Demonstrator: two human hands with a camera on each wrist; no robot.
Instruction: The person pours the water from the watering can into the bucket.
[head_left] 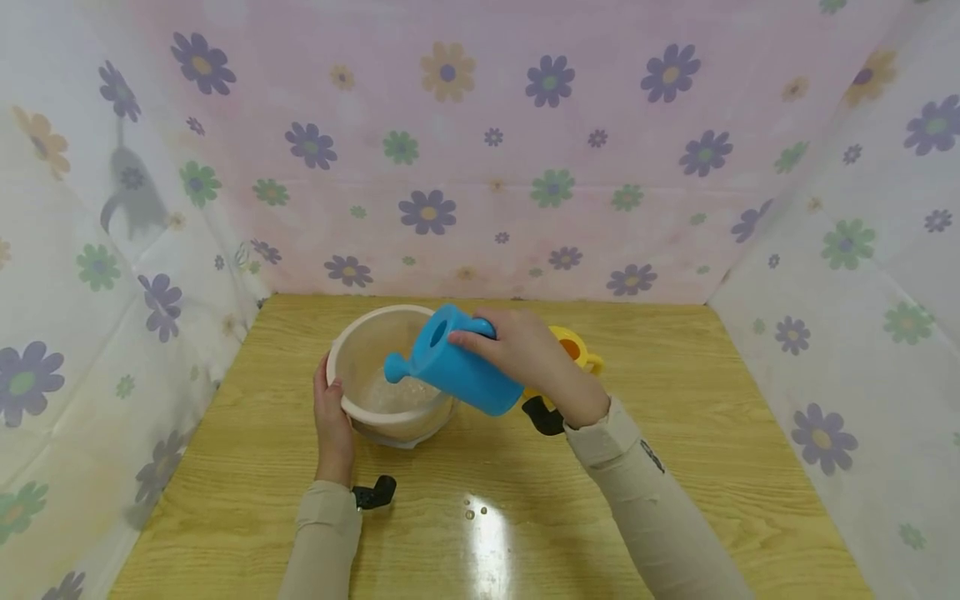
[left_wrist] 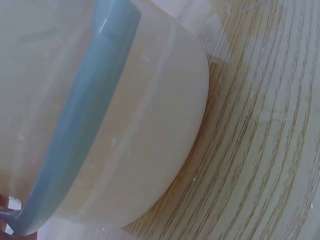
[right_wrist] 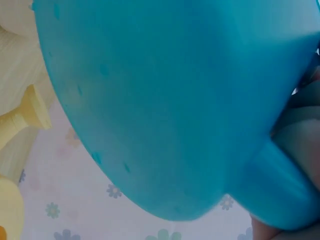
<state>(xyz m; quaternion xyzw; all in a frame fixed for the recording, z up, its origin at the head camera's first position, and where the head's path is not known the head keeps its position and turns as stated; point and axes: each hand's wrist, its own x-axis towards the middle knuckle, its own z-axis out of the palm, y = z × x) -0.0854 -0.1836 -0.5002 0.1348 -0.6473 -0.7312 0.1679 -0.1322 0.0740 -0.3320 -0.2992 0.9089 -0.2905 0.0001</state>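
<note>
Head view: blue watering can point(head_left: 468, 379) tipped leftward above the right rim of a cream bucket point(head_left: 397, 427), round spout end point(head_left: 397, 367) over the inside. Could splash onto the wooden table point(head_left: 675, 433) if swung back to the right at this slant; could also spill through the wide top opening point(head_left: 438, 333) if tilted much further. Might twist or slip from a one-handed hold if wet, or jolt the bucket if lowered onto the rim.

Smooth, sky-blue plastic to look at, cylindrical, with a stubby spout; flecked with small drops or marks in the right wrist view. Cannot tell how much water remains inside, nor whether any runs from the spout.

Right hand point(head_left: 525, 350) closed around the can's handle, thumb across the top edge. Left hand point(head_left: 330, 412) curled at the bucket's left side, thumb by the rim. Inside the bucket, shallow, bubbly-looking water point(head_left: 393, 392). Behind the right wrist, a yellow watering can point(head_left: 583, 357), partly hidden. Nearer on the table, a few droplets point(head_left: 470, 514).
</note>
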